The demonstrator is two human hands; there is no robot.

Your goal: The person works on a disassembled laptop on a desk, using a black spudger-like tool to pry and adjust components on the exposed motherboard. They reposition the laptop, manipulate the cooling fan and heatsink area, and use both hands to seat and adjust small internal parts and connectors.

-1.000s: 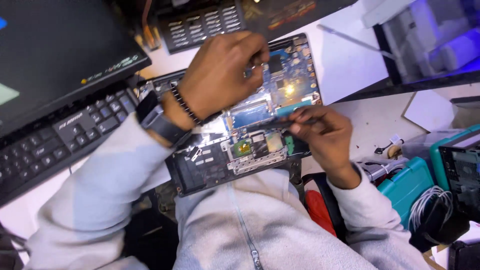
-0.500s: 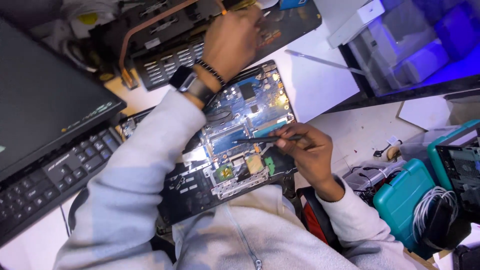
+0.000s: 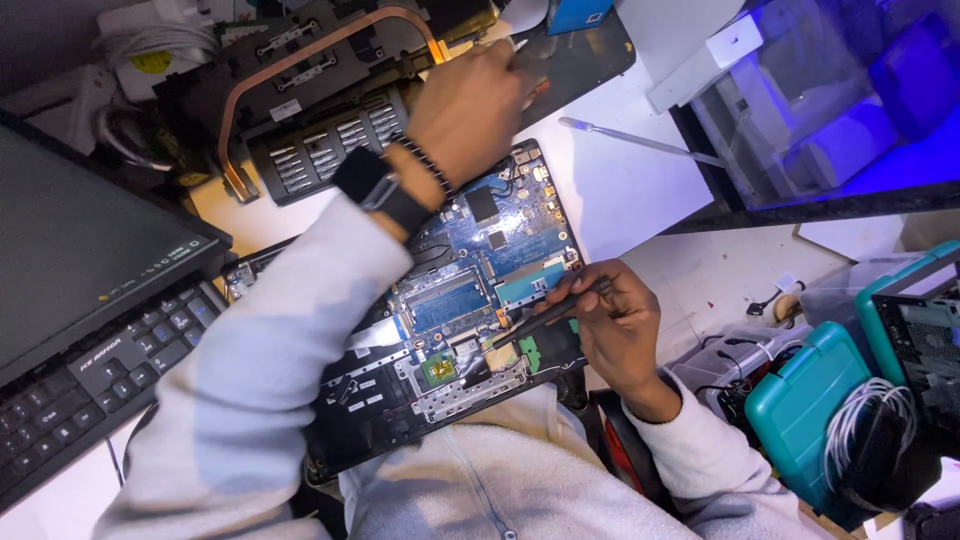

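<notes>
cluttered white workbench [image 3: 620,190], seen from above: a black laptop [image 3: 90,300] sits at its left edge. beside it, the left hand [image 3: 470,115] reaches to the far edge, fingers curled at a dismantled chassis with a copper heat pipe [image 3: 300,60]; what it grips is unclear. at the near edge lies an opened laptop's blue motherboard [image 3: 480,270], where the right hand [image 3: 615,325] pinches a slim black tool [image 3: 545,318] against it. teal cases [image 3: 800,410] stand right.
</notes>
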